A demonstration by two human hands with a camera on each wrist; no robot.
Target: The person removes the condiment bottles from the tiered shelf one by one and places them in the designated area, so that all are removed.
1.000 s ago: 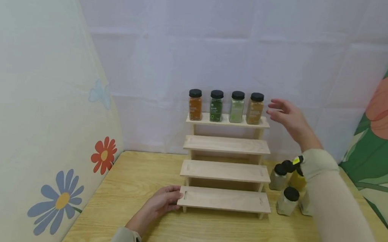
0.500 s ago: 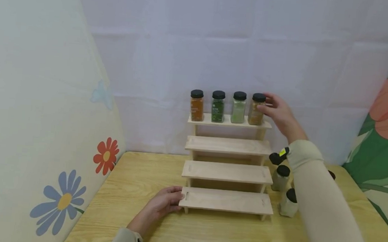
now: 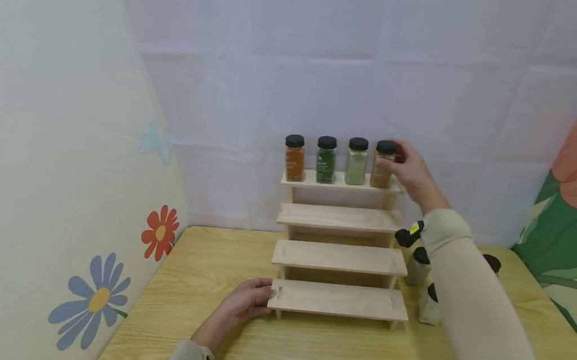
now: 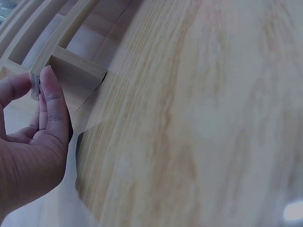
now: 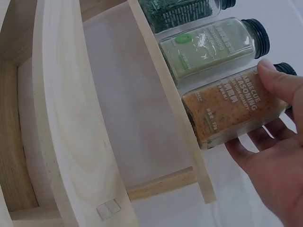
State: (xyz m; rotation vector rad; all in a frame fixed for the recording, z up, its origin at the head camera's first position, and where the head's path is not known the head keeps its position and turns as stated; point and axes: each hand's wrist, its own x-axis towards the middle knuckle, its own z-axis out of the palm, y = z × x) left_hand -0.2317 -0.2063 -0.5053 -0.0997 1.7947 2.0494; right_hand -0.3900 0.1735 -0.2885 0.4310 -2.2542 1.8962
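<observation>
My right hand [image 3: 411, 170] grips the barbecue seasoning jar [image 5: 222, 109], thumb on one side and fingers on the other; the jar is at the right end of the top shelf [image 3: 339, 185]. My left hand [image 3: 243, 302] pinches the left end of the bottom shelf [image 3: 339, 300] of the wooden rack.

My right sleeve [image 3: 482, 308] blocks part of the table [image 3: 315, 351] and the items there: a nearer jar [image 3: 428, 312], a farther jar [image 3: 417, 273], and a dark lid [image 3: 492, 264] past the sleeve. A further count behind it cannot be made.

Count: four shelves; four jars in one row up top, the other three being orange [image 3: 295, 164], dark green [image 3: 325, 167] and pale green [image 3: 356, 169]. The left panel [image 3: 43, 127] bears two flowers, one blue, one red.
</observation>
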